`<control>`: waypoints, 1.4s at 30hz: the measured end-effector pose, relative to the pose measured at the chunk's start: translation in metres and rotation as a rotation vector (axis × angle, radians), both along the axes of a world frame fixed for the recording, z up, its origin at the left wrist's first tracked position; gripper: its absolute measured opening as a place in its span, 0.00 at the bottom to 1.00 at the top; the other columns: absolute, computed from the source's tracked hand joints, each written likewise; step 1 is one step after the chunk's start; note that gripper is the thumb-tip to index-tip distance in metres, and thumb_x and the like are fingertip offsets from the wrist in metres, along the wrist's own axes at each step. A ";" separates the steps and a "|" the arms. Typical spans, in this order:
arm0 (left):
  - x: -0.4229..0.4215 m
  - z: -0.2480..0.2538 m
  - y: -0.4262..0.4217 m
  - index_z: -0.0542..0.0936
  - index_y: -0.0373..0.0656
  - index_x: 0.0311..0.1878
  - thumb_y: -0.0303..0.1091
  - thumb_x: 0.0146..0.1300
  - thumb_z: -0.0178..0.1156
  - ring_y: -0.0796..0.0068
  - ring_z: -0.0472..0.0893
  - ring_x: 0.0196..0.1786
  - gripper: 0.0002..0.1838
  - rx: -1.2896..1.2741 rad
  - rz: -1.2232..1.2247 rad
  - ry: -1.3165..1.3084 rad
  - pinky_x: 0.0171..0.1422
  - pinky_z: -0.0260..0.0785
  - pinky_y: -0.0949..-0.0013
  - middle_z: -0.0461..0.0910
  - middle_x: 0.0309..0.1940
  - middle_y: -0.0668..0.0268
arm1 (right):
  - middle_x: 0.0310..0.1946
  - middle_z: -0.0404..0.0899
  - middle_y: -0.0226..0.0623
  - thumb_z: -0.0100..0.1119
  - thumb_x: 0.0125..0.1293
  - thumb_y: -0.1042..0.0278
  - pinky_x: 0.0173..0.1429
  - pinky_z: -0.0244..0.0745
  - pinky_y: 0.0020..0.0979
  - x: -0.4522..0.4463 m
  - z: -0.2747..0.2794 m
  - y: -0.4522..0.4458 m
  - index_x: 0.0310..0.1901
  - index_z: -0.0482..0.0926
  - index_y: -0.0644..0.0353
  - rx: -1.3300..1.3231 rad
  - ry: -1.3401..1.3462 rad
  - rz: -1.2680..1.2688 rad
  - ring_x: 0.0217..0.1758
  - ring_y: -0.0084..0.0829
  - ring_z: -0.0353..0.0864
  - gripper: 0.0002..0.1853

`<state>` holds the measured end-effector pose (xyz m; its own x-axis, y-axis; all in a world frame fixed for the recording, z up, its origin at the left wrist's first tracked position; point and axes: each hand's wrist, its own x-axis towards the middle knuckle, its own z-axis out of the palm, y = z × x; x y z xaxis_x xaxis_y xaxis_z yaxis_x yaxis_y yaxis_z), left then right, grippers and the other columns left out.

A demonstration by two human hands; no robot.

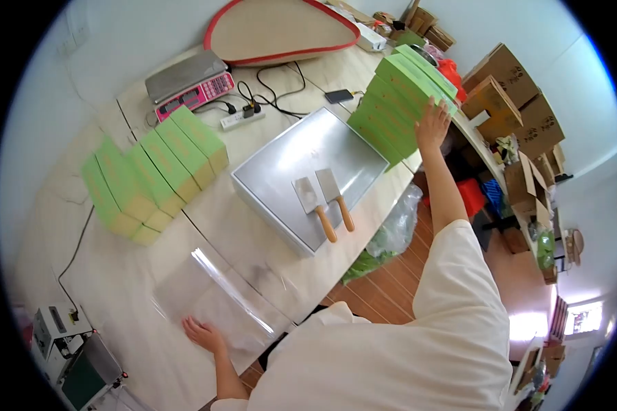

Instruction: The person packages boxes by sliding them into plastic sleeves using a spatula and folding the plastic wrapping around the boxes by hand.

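My left hand (204, 334) lies with its fingers stretched out on clear plastic film (230, 294) spread over the table near my body. My right hand (432, 125) reaches out to the far right, fingers apart, against the side of a stack of green boxes (394, 96); it is not closed round any box. Between the two hands sits a silvery metal tray-like case (308, 171). Two scrapers lie on its top, a left scraper (308, 198) and a right scraper (332, 192), both with wooden handles.
A row of green-and-yellow boxes (158, 171) stands at the left. Behind it are a pink scale (188, 82), a power strip (243, 120) with cables and a phone (339, 96). A machine (75, 349) occupies the lower left. Cardboard boxes (507, 89) crowd the right shelf.
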<state>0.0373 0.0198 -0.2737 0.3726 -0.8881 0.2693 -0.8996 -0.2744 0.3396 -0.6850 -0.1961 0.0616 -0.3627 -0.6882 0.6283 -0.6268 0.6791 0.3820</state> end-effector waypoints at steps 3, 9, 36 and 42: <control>-0.002 0.002 -0.002 0.65 0.39 0.68 0.28 0.63 0.50 0.51 0.62 0.72 0.28 0.036 -0.009 -0.023 0.75 0.52 0.51 0.62 0.70 0.51 | 0.68 0.60 0.54 0.56 0.64 0.61 0.73 0.55 0.50 -0.037 -0.009 -0.019 0.73 0.55 0.55 -0.041 0.026 0.002 0.74 0.50 0.58 0.37; -0.013 -0.005 -0.003 0.62 0.34 0.68 0.25 0.60 0.52 0.47 0.60 0.73 0.30 -0.061 0.086 0.313 0.77 0.51 0.54 0.61 0.69 0.46 | 0.55 0.73 0.42 0.60 0.58 0.69 0.57 0.70 0.44 -0.071 -0.014 -0.037 0.63 0.66 0.60 -0.067 0.176 0.071 0.55 0.41 0.75 0.30; -0.218 0.265 -0.010 0.57 0.45 0.75 0.61 0.70 0.47 0.57 0.61 0.74 0.39 0.693 -0.723 2.830 0.76 0.55 0.56 0.60 0.73 0.57 | 0.65 0.69 0.44 0.67 0.62 0.57 0.76 0.49 0.53 0.272 -0.135 0.171 0.64 0.61 0.50 -0.214 -0.654 1.820 0.69 0.44 0.67 0.32; -0.177 0.256 0.020 0.54 0.45 0.76 0.61 0.69 0.49 0.58 0.58 0.75 0.41 0.319 -0.179 2.520 0.77 0.53 0.57 0.56 0.75 0.58 | 0.70 0.64 0.50 0.62 0.62 0.66 0.71 0.61 0.49 0.304 -0.127 0.176 0.62 0.66 0.60 0.407 -1.116 1.849 0.70 0.51 0.67 0.27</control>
<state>-0.1400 0.0400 -0.0181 -0.3891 -0.8380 -0.3826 0.8292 -0.4995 0.2507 -0.3815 -0.0198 -0.0652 0.6615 -0.5908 0.4619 -0.2926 -0.7704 -0.5664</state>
